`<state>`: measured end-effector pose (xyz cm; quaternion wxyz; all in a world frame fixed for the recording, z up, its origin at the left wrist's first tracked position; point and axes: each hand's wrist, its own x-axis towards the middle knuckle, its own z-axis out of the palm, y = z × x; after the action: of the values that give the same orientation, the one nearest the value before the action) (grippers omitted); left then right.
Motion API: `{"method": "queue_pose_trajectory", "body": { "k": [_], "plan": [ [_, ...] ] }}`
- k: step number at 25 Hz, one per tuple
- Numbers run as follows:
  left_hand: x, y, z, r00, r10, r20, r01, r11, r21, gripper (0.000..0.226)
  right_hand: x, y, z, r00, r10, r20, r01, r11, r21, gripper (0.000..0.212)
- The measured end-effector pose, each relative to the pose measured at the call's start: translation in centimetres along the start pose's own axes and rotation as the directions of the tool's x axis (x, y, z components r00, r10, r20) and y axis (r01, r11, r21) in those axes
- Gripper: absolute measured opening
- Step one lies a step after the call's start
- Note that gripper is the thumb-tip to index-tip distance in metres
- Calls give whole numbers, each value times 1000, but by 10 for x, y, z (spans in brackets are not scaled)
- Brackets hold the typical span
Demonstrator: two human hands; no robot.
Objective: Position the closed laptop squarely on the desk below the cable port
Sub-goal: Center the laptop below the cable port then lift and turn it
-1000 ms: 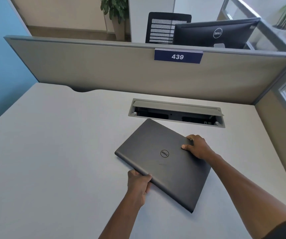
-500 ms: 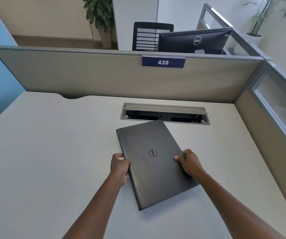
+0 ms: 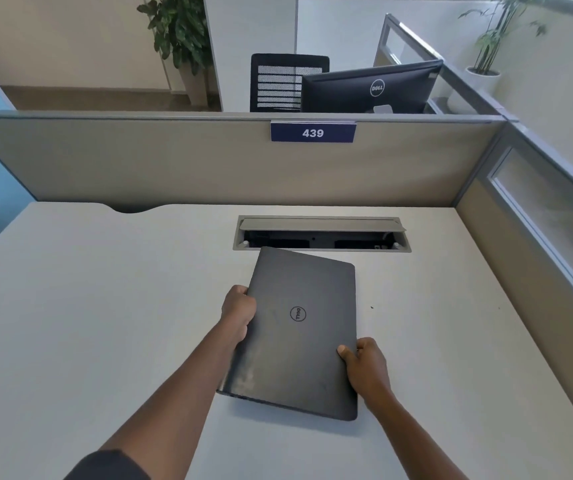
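Closed laptop [image 3: 304, 332] has swung from diagonal to nearly lengthwise below cable port [image 3: 321, 234], left hand [image 3: 239, 313] and right hand [image 3: 364, 367] gripping opposite edges; judged still slightly skewed on table [image 3: 105, 306].

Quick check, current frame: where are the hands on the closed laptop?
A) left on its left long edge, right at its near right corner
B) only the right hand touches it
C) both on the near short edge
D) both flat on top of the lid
A: the left hand grips the left long edge of the laptop, the right hand holds its near right corner.
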<state>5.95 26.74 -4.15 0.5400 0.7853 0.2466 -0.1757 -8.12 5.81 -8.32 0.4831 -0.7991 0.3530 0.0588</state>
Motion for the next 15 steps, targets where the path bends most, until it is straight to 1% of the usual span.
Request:
{"method": "queue_pose_trajectory", "body": {
  "k": [3, 7, 10, 12, 15],
  "plan": [
    [16, 11, 5, 998, 42, 55, -48, 993, 110, 32, -14, 8, 14, 999, 33, -3, -33, 999, 35, 18],
    [33, 26, 11, 985, 104, 136, -133, 965, 228, 38, -32, 12, 30, 997, 75, 3, -74, 988, 135, 13],
    [44, 38, 18, 975, 133, 177, -180, 942, 282, 36, -39, 7, 40, 995, 103, 7, -102, 979, 177, 16],
    [52, 44, 24, 968, 151, 202, -212, 921, 328, 35, -43, 4, 46, 992, 126, 23, -128, 971, 200, 15],
    [61, 54, 38, 957, 183, 223, -265, 866, 425, 43, -49, 0, 54, 986, 154, 59, -164, 963, 215, 15]
  ]
}}
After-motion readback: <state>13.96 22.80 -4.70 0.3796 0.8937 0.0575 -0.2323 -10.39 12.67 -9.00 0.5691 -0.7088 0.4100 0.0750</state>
